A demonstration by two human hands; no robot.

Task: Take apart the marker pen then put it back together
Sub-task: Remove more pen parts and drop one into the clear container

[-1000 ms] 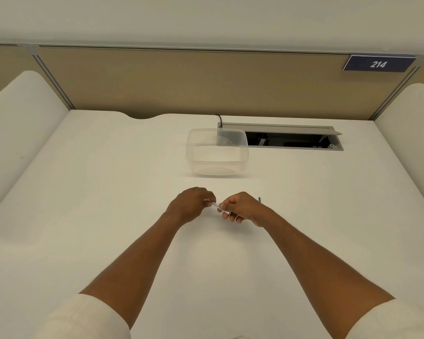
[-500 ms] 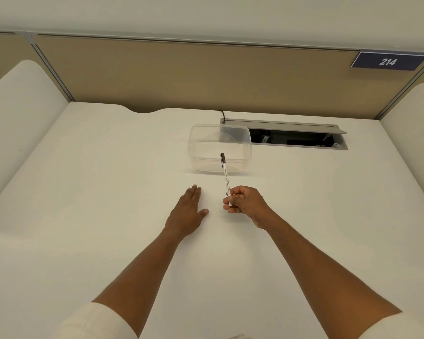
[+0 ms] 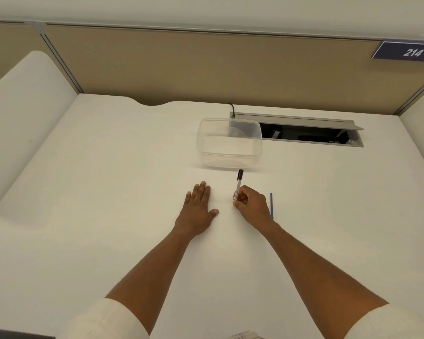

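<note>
Under my curled right hand [image 3: 251, 204] hides the lower end of one slim white marker pen [image 3: 238, 187] (black cap up), pinched. One thin blue rod [image 3: 271, 204] lies half-hidden beside it. My left hand [image 3: 198, 206] rests spread flat on the white desk [image 3: 108, 192].

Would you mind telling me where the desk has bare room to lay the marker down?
Bare desk spreads left of the left hand, and right of the blue rod. It is tighter between the right hand, marker and clear container.
</note>
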